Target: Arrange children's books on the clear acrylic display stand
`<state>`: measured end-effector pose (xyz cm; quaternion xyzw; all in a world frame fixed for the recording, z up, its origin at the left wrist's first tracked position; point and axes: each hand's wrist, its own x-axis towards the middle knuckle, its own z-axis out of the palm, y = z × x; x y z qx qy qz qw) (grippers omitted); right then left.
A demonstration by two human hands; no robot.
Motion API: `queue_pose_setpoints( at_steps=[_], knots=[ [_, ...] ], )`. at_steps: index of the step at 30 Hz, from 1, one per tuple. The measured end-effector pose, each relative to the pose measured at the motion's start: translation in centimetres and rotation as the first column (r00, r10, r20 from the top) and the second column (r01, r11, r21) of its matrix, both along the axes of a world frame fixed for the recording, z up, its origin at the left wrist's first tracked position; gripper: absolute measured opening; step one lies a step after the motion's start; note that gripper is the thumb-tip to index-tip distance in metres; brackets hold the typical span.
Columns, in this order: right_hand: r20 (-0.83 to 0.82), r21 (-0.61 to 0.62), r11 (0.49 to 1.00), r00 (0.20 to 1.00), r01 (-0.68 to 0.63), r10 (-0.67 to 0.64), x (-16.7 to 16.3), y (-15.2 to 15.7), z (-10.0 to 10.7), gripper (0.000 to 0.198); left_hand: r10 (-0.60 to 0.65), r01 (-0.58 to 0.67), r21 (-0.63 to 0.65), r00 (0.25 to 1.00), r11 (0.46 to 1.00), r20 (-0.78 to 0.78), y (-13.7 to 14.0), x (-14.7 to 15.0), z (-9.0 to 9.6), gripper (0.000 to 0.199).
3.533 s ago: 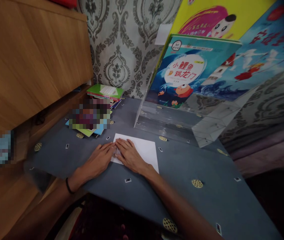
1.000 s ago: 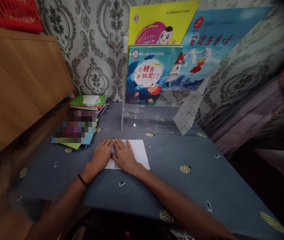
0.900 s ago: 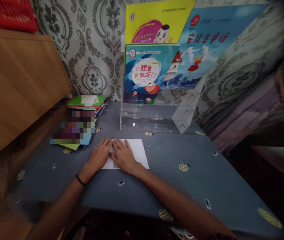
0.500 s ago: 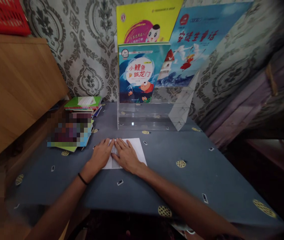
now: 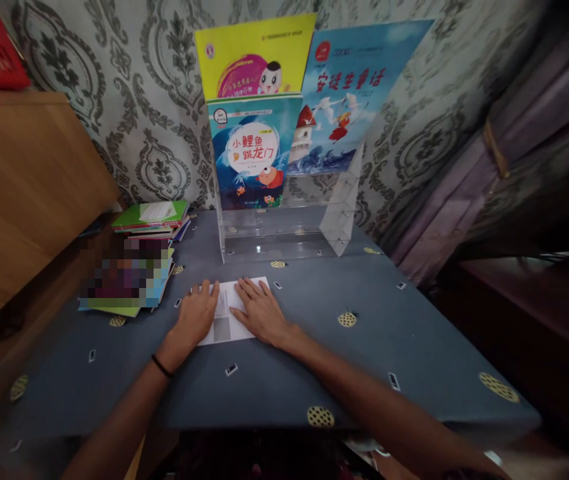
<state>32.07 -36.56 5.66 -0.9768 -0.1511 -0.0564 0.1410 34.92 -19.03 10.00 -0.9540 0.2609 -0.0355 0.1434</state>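
A white sheet of paper or thin booklet [image 5: 221, 331] lies flat on the table near its middle, with faint print and a grey block along its centre. On its left part rests my left hand [image 5: 198, 312], palm down, fingers stretched forward; a black band circles that wrist. My right hand [image 5: 263, 315] lies flat on the right part, fingers extended and thumb pointing toward the centre. A strip of the paper shows between the two hands. Both palms hide much of the sheet, so I cannot tell whether it is folded.
Behind the hands a clear acrylic rack [image 5: 337, 220] holds a yellow book [image 5: 254, 50], a teal-blue book [image 5: 251, 153] and a larger blue book [image 5: 359, 93]. Stacked books [image 5: 151, 213] stand at left, beside a wooden cabinet [image 5: 34, 200]. A patterned cloth [image 5: 364, 367] covers the table.
My hands, close together before, are now apart: the right hand has slid rightward across the paper, uncovering its middle. The whole view has shifted a little.
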Motion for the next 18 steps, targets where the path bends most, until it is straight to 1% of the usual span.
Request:
queue_pose_setpoints(
  at_steps=[3, 6, 9, 12, 14, 18],
  knots=[
    [-0.006, 0.018, 1.000, 1.000, -0.014, 0.014, 0.0, -0.4, -0.1, 0.057, -0.004, 0.004, -0.024, 1.000, 1.000, 0.022, -0.2, 0.1, -0.4, 0.047],
    [-0.002, 0.042, 0.999, 1.000, -0.024, 0.024, 0.0, -0.5, 0.0, 0.057, -0.065, 0.069, -0.105, 0.997, 0.992, 0.034, -0.4, 0.4, -1.3, 0.045],
    [-0.005, 0.063, 0.998, 1.000, -0.025, 0.025, 0.0, -0.4, 0.1, 0.058, -0.165, 0.166, -0.223, 0.986, 0.961, 0.027, -0.9, 0.9, -2.5, 0.049],
    [-0.020, 0.073, 0.997, 1.000, -0.016, 0.017, 0.0, -0.4, 0.1, 0.059, -0.215, 0.213, -0.312, 0.976, 0.926, 0.029, -1.4, 1.3, -3.5, 0.053],
    [-0.019, 0.085, 0.996, 1.000, -0.016, 0.018, 0.1, -0.5, 0.1, 0.060, -0.221, 0.216, -0.335, 0.975, 0.917, 0.026, -1.6, 1.5, -3.8, 0.053],
    [-0.008, 0.099, 0.995, 1.000, -0.022, 0.022, 0.2, -0.8, 0.0, 0.059, -0.204, 0.205, -0.311, 0.978, 0.928, 0.038, -1.8, 1.6, -3.8, 0.051]
  ],
)
